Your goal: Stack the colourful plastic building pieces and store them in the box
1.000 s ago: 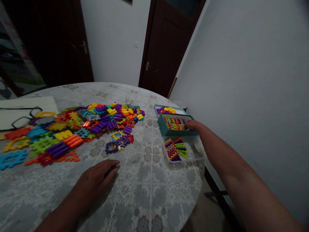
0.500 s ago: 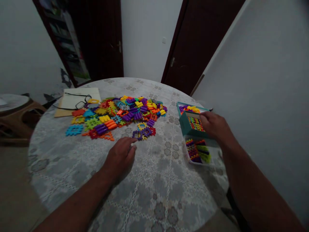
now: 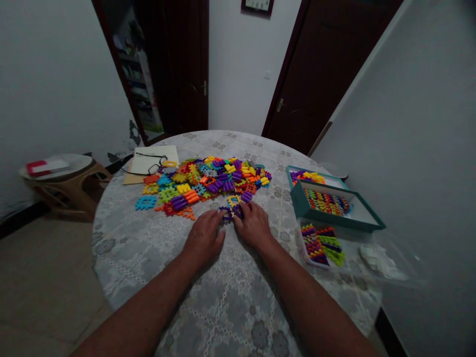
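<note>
Little cluster of interlocking plastic puzzle pieces (image 3: pixel 231 212), purple and yellow mostly, sits on the table just in front of the big colorful pile (image 3: pixel 208 181). Left hand (image 3: pixel 204 233) is at its left edge, right hand (image 3: pixel 255 223) at its right, a small gap between them; can't tell if the fingers are really pinching it or just resting there.

Table's round, with a gray-and-white lace-pattern tablecloth (image 3: pixel 211 307). Black-framed glasses (image 3: pixel 153 169) lie on a pale pad (image 3: pixel 167 151) left of the pile. Over on the right: a teal box (image 3: pixel 334 218) of beaded-looking strips, plus a clear plastic tray (image 3: pixel 305 258) with more.

Room's dim: white walls, two dark wood doors (image 3: pixel 327 64), a stool (image 3: pixel 70 193) with a red-and-white packet (image 3: pixel 46 167). No brands I can make out; the marks on the framed wall piece (image 3: pixel 257 6) are too small to read.
</note>
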`<action>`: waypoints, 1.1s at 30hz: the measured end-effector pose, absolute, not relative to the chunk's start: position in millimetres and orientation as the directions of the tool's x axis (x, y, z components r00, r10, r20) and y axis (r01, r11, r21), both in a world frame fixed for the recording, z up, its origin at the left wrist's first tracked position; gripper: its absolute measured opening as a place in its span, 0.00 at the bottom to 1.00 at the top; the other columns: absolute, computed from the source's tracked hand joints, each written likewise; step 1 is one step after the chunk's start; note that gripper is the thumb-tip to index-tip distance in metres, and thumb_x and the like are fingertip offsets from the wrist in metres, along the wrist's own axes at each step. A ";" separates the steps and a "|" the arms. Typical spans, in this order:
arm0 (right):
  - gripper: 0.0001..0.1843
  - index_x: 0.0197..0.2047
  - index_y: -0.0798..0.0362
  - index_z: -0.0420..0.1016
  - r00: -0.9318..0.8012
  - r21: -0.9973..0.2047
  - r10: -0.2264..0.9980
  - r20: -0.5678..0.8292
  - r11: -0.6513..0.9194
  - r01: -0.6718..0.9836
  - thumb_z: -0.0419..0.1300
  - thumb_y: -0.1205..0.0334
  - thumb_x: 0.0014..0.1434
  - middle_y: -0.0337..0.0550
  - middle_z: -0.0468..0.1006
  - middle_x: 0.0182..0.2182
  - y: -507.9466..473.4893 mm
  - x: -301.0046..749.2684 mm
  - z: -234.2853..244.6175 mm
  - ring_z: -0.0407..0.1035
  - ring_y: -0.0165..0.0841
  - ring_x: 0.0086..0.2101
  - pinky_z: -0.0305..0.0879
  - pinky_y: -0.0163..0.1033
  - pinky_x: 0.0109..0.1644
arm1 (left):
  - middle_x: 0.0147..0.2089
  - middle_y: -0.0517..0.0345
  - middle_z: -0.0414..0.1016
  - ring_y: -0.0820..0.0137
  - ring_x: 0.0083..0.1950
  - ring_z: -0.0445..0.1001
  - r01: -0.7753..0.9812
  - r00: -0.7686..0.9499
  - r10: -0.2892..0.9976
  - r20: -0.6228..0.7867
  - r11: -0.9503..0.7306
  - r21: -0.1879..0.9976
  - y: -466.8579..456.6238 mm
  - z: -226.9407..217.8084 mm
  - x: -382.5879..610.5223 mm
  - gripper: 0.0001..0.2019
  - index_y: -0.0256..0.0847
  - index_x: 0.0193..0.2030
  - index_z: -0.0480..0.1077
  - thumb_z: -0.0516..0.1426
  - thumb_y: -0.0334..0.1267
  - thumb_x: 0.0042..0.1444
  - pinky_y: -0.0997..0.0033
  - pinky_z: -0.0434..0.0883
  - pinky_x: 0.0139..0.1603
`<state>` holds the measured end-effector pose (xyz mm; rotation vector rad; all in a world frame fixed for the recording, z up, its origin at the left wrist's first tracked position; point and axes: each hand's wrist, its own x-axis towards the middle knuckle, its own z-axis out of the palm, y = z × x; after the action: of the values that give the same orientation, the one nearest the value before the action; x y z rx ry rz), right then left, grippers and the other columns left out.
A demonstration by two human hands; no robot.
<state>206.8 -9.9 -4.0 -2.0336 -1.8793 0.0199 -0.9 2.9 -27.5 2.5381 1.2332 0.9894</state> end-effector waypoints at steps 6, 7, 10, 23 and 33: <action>0.28 0.69 0.53 0.76 -0.049 -0.322 0.975 0.219 0.120 0.939 0.65 0.51 0.70 0.59 0.73 0.66 -24.7 219.1 0.1 0.67 0.48 0.65 0.62 0.51 0.72 | 0.65 0.37 0.78 0.47 0.68 0.75 0.671 0.525 0.772 0.359 -0.635 0.383 6.4 -9.0 15.2 0.24 0.39 0.67 0.73 0.61 0.34 0.64 0.41 0.71 0.73; 0.27 0.68 0.53 0.76 -0.067 -0.335 0.977 0.204 0.134 0.933 0.65 0.52 0.70 0.58 0.74 0.64 -29.1 221.5 2.6 0.68 0.48 0.64 0.63 0.50 0.71 | 0.62 0.37 0.79 0.47 0.66 0.76 0.658 0.546 0.771 0.328 -0.637 0.401 7.8 -3.9 18.4 0.22 0.38 0.65 0.75 0.61 0.35 0.65 0.43 0.72 0.71; 0.24 0.65 0.54 0.78 -0.079 -0.357 0.980 0.181 0.141 0.924 0.65 0.56 0.69 0.57 0.77 0.59 -44.7 228.4 8.2 0.70 0.47 0.60 0.66 0.48 0.68 | 0.55 0.39 0.83 0.50 0.59 0.79 0.622 0.601 0.765 0.232 -0.630 0.465 13.2 7.5 28.8 0.14 0.37 0.56 0.79 0.59 0.38 0.68 0.48 0.75 0.66; 0.15 0.50 0.52 0.80 -0.033 -0.468 0.918 0.396 0.233 0.853 0.51 0.62 0.77 0.53 0.83 0.46 -60.3 253.1 -19.5 0.74 0.44 0.49 0.69 0.49 0.61 | 0.56 0.51 0.85 0.57 0.56 0.83 0.503 0.421 0.894 0.155 -0.372 0.780 18.7 7.8 19.8 0.30 0.48 0.76 0.67 0.58 0.36 0.67 0.55 0.75 0.62; 0.12 0.50 0.50 0.80 0.154 -0.641 0.886 0.437 0.187 0.744 0.58 0.55 0.75 0.48 0.85 0.43 -65.8 245.0 -7.6 0.79 0.41 0.43 0.73 0.44 0.52 | 0.49 0.51 0.85 0.59 0.50 0.82 0.361 0.468 0.879 0.092 -0.286 0.888 33.0 5.1 13.7 0.12 0.45 0.52 0.80 0.58 0.42 0.67 0.57 0.77 0.58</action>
<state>245.0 -65.8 -7.6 -1.5832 -1.6158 0.2107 13.7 33.0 5.1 1.8548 1.0427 0.7559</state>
